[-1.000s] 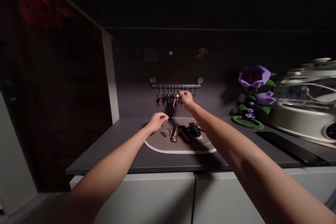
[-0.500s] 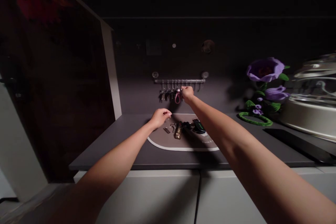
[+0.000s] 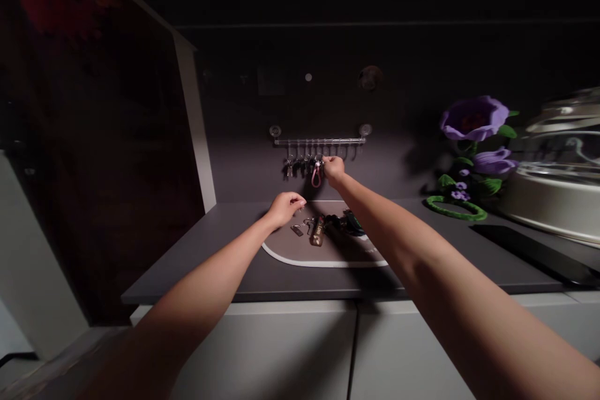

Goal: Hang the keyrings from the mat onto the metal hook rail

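A clear hook rail is fixed to the dark wall, with several bunches of keys hanging from its left hooks. My right hand is raised to the middle hooks, its fingertips pinched on keys right beside a pink loop strap. What exactly lies between those fingers is mostly hidden. Lower down, my left hand hovers over the left part of a brown mat, thumb and fingers together; anything in them is too small to make out. On the mat lie a brown key fob, a small tag and dark keys.
Purple artificial flowers with a green ring base stand at the right. Beyond them is a large cream container with a clear top. A flat black object lies near the counter's front edge.
The view has shifted slightly. Both hands stay in nearly the same places, the right fingertips still at the hooks by the pink strap.
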Motion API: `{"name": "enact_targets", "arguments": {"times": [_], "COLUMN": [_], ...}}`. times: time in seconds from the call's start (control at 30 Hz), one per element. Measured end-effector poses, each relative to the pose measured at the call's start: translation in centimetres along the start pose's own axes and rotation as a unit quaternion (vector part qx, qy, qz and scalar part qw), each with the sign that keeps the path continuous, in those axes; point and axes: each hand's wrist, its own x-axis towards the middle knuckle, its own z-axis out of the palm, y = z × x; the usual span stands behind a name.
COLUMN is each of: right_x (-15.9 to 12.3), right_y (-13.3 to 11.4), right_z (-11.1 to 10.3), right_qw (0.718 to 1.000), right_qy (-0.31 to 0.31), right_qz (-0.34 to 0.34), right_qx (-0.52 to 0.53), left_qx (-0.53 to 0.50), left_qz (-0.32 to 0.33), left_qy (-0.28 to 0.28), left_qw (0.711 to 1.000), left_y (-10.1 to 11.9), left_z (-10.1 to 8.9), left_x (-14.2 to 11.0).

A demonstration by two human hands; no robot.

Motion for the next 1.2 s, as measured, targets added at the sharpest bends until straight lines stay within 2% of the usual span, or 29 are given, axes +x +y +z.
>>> {"name": "enact_targets", "arguments": {"times": [0.17,0.3,0.53,0.8,0.93,1.07,1.2], "right_x": [-0.3,-0.5,-0.7,-2.5,-4.4,-6.4,-7.9], "right_y": [-0.2,-0.4,-0.4,-1.8,-2.8,-3.3,-2.3], "right_z": [-0.1,-0.3,-1.1,-3.0,-4.1,-5.2,-5.8], "right_qw": [0.998,0.997,0.996,0.995,0.990,0.985,0.983], "right_qy": [0.003,-0.019,-0.063,-0.064,-0.091,-0.143,-0.175], "right_qz": [0.044,0.044,0.034,0.063,0.086,0.066,0.013], "right_qx": [0.042,0.067,0.044,0.039,0.064,0.076,0.060], "left_qx": [0.006,0.000,-0.004,0.010,0.012,0.007,0.005], "left_qz": [0.004,0.008,0.003,-0.007,-0.021,-0.034,-0.043], "left_qy": [-0.002,-0.004,0.005,0.018,0.014,0.008,0.013], "left_qw": [1.000,1.000,1.000,1.000,1.000,0.999,0.999], "left_y": [-0.1,-0.3,-0.4,1.2,2.4,3.3,3.4], "left_z": [-0.1,-0.1,-0.4,-0.3,-0.2,0.2,1.1], "left_x": [0.0,0.1,0.2,-0.1,0.3,0.9,1.1]}}
